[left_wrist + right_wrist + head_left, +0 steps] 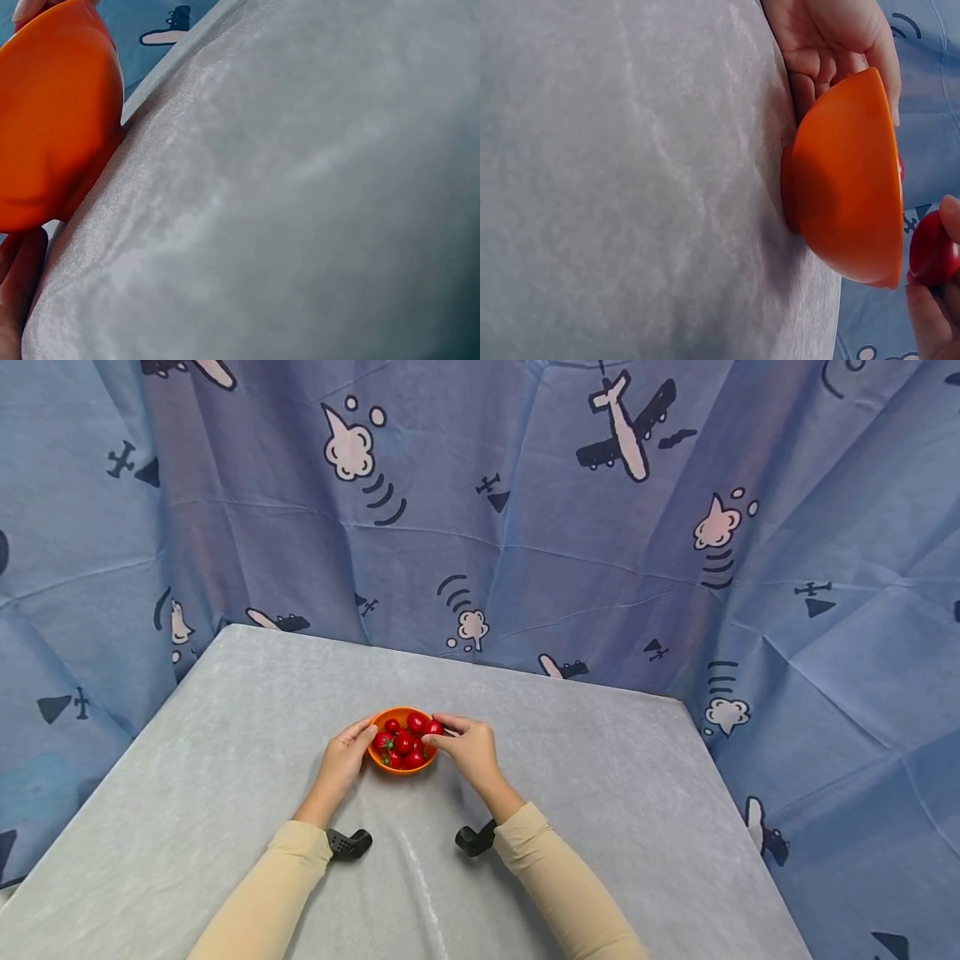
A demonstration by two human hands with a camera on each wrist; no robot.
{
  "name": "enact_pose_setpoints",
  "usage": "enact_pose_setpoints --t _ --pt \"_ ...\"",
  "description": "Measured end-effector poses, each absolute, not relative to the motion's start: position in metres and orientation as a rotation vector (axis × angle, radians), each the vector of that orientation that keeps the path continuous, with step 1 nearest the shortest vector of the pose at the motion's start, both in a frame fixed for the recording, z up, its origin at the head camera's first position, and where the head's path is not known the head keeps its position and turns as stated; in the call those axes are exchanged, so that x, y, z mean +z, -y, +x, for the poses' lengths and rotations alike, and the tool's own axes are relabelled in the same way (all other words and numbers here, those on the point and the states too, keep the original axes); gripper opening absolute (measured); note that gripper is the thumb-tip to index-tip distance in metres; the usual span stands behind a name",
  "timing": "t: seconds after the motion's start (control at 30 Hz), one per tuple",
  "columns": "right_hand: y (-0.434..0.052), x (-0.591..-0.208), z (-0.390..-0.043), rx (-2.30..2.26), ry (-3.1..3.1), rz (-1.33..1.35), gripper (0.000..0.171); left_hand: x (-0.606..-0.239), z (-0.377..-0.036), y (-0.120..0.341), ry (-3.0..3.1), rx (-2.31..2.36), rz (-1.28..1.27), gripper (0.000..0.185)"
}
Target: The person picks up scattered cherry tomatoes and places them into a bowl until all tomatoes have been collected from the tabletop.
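An orange bowl (386,769) stands on the table, holding several shiny red tomatoes (403,742), some with green stems. My left hand (341,764) grips the bowl's left side, thumb over the rim and the other fingers against the outside. At the right rim, my right hand (472,752) pinches one red tomato (932,251) between thumb and fingers. In the right wrist view that tomato is just beyond the rim, apart from the bowl wall. The left wrist view shows the bowl's smooth outer side (60,112) and part of the left fingers under it.
A pale grey cloth covers the table (600,793). Behind it and along both sides hangs a blue curtain (420,552) printed with planes and clouds. Black curved devices (351,844) are worn at both wrists, near the cream sleeves (258,893).
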State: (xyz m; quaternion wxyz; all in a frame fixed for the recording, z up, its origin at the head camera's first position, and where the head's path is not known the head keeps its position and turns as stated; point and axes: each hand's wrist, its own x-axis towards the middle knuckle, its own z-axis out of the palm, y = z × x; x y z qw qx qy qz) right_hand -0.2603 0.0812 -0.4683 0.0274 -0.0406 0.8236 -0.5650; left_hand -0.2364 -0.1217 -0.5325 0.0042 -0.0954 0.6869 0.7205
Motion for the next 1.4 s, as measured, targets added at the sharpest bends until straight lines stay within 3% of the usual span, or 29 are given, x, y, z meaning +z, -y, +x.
enact_pose_setpoints --t 1.4 --pt "-0.07 -0.475 -0.254 -1.64 -2.603 -0.153 0.043 -0.534 -0.237 0.123 -2.175 2.237 -0.283 0.048"
